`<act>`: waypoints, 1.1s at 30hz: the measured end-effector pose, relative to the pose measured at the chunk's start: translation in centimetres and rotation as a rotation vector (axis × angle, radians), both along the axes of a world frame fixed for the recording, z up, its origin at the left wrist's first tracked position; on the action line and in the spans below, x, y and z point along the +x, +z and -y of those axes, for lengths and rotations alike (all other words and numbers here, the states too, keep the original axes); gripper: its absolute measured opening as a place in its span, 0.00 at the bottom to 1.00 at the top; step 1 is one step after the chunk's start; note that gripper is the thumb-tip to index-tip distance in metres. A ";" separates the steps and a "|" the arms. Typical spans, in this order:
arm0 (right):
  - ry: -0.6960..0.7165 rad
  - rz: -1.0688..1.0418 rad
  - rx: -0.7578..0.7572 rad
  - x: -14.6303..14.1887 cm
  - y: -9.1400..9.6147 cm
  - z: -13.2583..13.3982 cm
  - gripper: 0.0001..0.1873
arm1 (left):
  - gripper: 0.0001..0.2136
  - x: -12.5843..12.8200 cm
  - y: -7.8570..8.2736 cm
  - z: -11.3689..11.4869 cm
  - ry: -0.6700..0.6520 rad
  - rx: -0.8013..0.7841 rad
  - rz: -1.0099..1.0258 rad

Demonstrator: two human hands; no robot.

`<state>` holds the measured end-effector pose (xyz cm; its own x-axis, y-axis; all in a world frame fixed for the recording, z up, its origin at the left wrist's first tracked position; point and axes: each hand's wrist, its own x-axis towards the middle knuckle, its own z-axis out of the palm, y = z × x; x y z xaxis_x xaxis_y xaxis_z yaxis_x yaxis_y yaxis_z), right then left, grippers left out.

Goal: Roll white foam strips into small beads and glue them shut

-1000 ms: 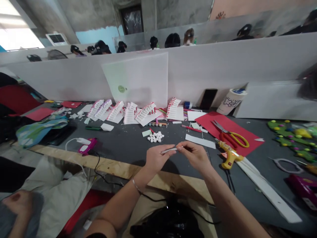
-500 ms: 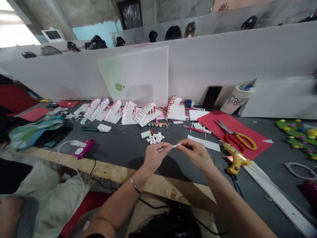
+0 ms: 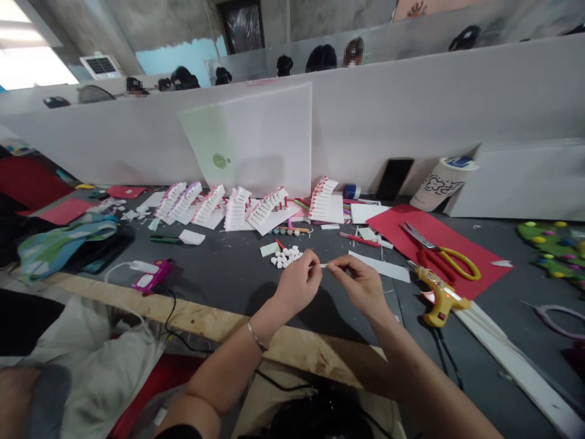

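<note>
Between my two hands is a small white strip (image 3: 324,266), thin and perhaps paper. My left hand (image 3: 299,281) pinches its left end, the fingers curled over it. The thumb and fingertips of my right hand (image 3: 359,283) hold the other end. Just behind my left hand lies a pile of small white pieces (image 3: 284,257), partly covered by that hand. A pale green card (image 3: 269,249) is beside the pile. To the right of my right hand lies a long white paper strip (image 3: 381,266).
Small white stair-like models (image 3: 267,207) stand along the back board. Scissors (image 3: 439,250) rest on red paper (image 3: 402,225), near a yellow glue gun (image 3: 441,299). A phone (image 3: 395,177) and a patterned cup (image 3: 443,183) lean at back right. A magenta power adapter (image 3: 153,276) sits at left.
My left hand has rolled over, its fingers curling further around the strip's end and covering part of the white pile. My right hand keeps its pinch. The view has shifted slightly.
</note>
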<state>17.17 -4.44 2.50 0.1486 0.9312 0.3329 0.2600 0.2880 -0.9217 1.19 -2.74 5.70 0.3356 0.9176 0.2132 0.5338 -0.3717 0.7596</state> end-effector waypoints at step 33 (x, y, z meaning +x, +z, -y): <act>0.012 -0.113 -0.191 1.2 -2.0 -0.7 0.15 | 0.07 1.7 -3.2 -2.2 -0.014 -0.298 0.466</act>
<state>18.32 -3.76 0.48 0.1636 0.9776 0.1320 0.1500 0.1076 -0.9828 2.90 -0.58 2.53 0.2807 0.9569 0.0738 0.1126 -0.1092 0.9876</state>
